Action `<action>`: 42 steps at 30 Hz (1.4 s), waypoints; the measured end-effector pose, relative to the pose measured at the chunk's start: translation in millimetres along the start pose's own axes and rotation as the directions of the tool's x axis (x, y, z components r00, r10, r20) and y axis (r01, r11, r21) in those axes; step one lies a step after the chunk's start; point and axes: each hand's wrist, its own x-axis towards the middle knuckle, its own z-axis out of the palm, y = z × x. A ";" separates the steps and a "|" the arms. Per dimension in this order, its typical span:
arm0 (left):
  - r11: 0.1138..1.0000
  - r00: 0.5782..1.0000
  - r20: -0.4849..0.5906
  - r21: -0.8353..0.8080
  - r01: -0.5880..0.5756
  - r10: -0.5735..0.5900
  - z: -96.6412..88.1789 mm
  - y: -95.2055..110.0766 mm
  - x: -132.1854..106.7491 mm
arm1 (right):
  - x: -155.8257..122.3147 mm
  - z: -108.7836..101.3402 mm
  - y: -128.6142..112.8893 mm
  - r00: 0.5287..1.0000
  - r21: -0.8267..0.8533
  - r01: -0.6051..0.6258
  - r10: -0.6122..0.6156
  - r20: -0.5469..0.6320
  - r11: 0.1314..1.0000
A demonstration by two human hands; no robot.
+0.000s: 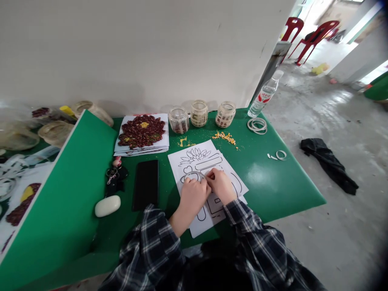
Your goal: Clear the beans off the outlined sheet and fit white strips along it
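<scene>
A white sheet with a black flower-and-vase outline [200, 157] lies on the green table [273, 182]. Both my hands rest on it, close together. My left hand [192, 194] is closed on a roll of clear tape [194, 175] that lies on the paper. My right hand [221, 184] is pinched at the roll's right side, on what looks like the tape's end. Yellow corn kernels [224, 138] are scattered beyond the sheet. Three glass jars [199, 113] of beans stand at the wall.
A finished bean flower picture [141, 131] lies on a paper stack at the left. A black phone [146, 184], keys [115, 176] and a white case [107, 205] lie near a green divider [60, 202]. A water bottle [264, 96] and tape rings [257, 125] are at the right.
</scene>
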 end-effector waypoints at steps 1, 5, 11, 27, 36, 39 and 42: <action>1.000 1.000 -0.026 -0.012 0.009 -0.010 -3.2 -1.7 -0.8 | -0.3 0.0 0.3 1.000 0.005 0.001 -0.001 -0.001 1.000; 0.992 0.982 -0.142 -0.010 0.128 -0.128 -13.9 -22.4 -2.4 | -2.2 -1.8 3.1 0.999 0.053 0.051 -0.051 -0.002 0.997; 0.976 0.981 -0.147 -0.194 0.098 -0.127 -14.5 -43.7 -5.0 | -4.5 -5.7 7.7 0.992 0.339 0.100 -0.068 -0.107 0.935; 0.965 0.998 -0.045 -0.260 0.026 -0.039 -12.2 -24.5 -5.2 | -13.7 -9.2 -8.9 0.982 0.467 0.188 -0.169 -0.082 0.864; 0.981 0.993 -0.074 -0.180 0.075 -0.089 -12.6 -28.1 -5.7 | -14.6 -26.9 13.9 0.976 0.453 0.131 -0.033 -0.217 0.882; 0.988 0.992 -0.073 -0.127 0.092 -0.102 -9.6 -26.5 -7.5 | -15.3 -30.9 32.6 0.963 0.452 0.049 0.079 -0.259 0.890; 0.992 0.995 -0.047 -0.090 0.087 -0.091 -5.3 -22.8 -9.8 | -14.7 -31.1 45.2 0.959 0.399 -0.033 0.142 -0.246 0.916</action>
